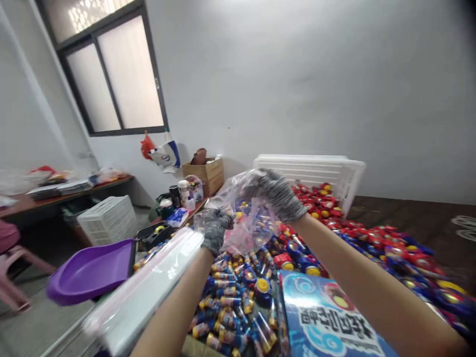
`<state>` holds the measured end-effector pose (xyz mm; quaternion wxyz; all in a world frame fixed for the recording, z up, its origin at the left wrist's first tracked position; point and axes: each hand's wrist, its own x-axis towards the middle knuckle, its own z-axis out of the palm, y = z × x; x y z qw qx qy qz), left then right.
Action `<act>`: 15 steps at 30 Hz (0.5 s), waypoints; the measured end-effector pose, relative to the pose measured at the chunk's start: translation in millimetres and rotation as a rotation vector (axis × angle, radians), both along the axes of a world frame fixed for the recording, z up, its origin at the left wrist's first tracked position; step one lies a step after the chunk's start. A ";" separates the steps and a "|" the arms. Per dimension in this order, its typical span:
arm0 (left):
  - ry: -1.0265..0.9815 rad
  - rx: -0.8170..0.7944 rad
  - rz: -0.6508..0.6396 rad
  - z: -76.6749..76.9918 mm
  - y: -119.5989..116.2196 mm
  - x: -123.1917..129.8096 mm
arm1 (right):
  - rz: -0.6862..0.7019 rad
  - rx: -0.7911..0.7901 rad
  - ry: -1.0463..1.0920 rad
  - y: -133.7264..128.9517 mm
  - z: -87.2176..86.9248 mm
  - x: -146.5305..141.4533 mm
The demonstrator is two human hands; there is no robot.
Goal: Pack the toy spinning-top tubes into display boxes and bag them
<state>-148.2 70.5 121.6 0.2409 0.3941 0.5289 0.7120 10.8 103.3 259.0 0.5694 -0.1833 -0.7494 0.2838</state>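
My left hand (216, 229), in a grey glove, is closed at the near left side of a clear plastic bag (247, 230). Across from it, my right hand (278, 193), gloved too, grips the upper edge of the same bag. Small blue and yellow items show through or behind the thin plastic. Beneath the hands lies a heap of small blue tubes with yellow caps (226, 300). A stack of flat clear bags (148, 292) lies under my left forearm. The blue printed box (327, 317) is below my right forearm.
A white crate (353, 186) with red and yellow toys stands at the back. Red and blue toys (390, 248) spread to the right. A purple scoop-shaped tray (92, 272) juts out at left. Behind are a wooden box (210, 176) and bottles (183, 191).
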 end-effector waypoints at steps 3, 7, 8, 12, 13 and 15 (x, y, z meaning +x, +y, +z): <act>-0.022 0.088 -0.135 31.4 52.2 39.1 | -0.642 0.391 0.240 -5.7 11.6 77.4; -0.038 0.268 -0.266 70.1 89.7 94.4 | -0.547 0.620 -0.087 -48.7 -35.7 138.6; -0.043 0.307 -0.294 79.7 91.7 107.5 | -0.412 0.415 -0.264 -55.2 -52.3 143.1; 0.099 0.559 -0.335 101.7 69.7 150.5 | 0.034 -0.460 -0.152 -51.2 -94.3 147.3; 0.205 0.650 -0.308 99.1 59.4 157.8 | 0.144 -0.576 -0.017 -46.0 -98.3 150.0; 0.408 0.785 -0.200 81.1 38.8 167.4 | 0.280 -0.692 0.215 -34.7 -104.3 160.7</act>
